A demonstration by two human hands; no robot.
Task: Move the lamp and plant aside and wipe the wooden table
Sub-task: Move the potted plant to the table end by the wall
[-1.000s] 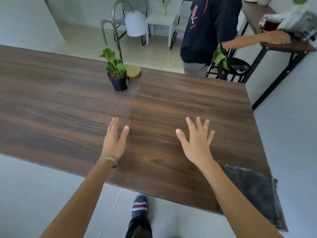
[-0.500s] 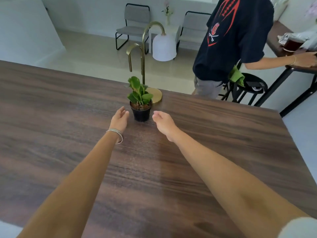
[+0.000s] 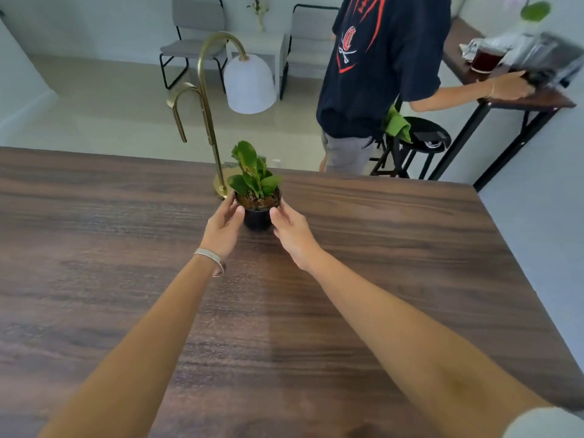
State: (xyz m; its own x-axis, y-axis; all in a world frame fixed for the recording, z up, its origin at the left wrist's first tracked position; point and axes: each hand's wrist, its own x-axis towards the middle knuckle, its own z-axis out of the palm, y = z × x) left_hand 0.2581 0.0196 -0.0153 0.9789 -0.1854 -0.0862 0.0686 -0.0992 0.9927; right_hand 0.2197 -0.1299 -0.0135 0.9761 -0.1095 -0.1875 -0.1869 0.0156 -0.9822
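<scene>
A small green plant (image 3: 254, 175) in a black pot (image 3: 257, 219) stands on the dark wooden table (image 3: 395, 248) near its far edge. My left hand (image 3: 222, 227) clasps the pot's left side and my right hand (image 3: 292, 230) clasps its right side, thumbs at the rim. Just behind the pot stands a brass lamp (image 3: 208, 115) with a curved neck, a white dome shade (image 3: 249, 85) and a round gold base (image 3: 221, 184) partly hidden by the plant.
A person in a dark shirt (image 3: 379, 67) stands beyond the table's far edge, reaching to a side table (image 3: 518, 99) at the right. A black stool (image 3: 423, 137) with a green cloth stands beside them. Two grey chairs (image 3: 192, 45) line the back wall.
Both hands have reached forward across the table and closed around the plant pot; a second ago they hovered open near the front edge. The view has moved closer to the plant.
</scene>
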